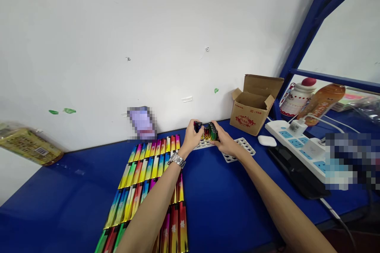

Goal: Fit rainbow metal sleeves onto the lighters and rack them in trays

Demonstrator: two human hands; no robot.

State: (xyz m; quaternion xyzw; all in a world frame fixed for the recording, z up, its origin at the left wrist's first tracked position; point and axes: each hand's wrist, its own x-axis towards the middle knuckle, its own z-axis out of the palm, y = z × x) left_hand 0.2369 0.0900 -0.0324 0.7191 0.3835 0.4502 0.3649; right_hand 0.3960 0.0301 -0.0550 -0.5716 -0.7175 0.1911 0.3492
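four rows of glossy two-tone lighters (138, 197) lie flat on the blue surface (213, 193), the near rows partly hidden by the left forearm. past them, near the white wall, both hands work at a pale perforated tray (204, 144), and the step in hand looks like standing lighters on end there and squaring them up. the next move seems to call for keeping each bunch upright and easing it into line with the holes without tipping the loose ones between

the left hand (193, 137), with a metal watch (177, 161) on its wrist, has its fingers curled around dark upright lighters (198, 126), thumb across the near side. the right hand (225, 140) closes its fingers around green upright lighters (213, 131), with only a narrow space between the two hands. a few red-and-gold upright lighters (206, 131) show in that space; whether any fingertip touches them is too small to tell, as is how firmly the bases sit in the holes

a second perforated tray (248, 146) lies partly under the right wrist, and an open cardboard box (252, 106) stands behind it, near the wall
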